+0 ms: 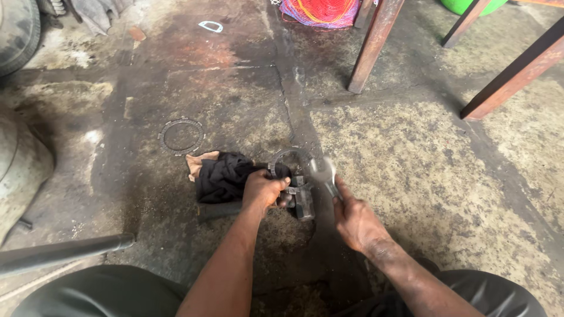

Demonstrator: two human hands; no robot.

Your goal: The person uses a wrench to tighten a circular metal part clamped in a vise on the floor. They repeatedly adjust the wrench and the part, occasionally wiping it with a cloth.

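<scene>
My left hand [263,191] grips a dark metal part [303,199] that lies on the oily concrete floor, with a curved toothed ring [286,156] rising just behind it. My right hand [354,220] holds a shiny metal wrench [324,174], whose head is blurred and sits just right of the part. A black rag [223,176] with a tan cloth under it lies left of my left hand. A dark bar [218,210] runs along the floor below the rag.
A thin toothed ring [181,135] lies on the floor at left. Rusty bench legs [373,46] [513,76] stand at the back right. A tyre [17,35], a grey pipe [59,253], a red mesh bag [320,12] and my knees [100,290] border the area.
</scene>
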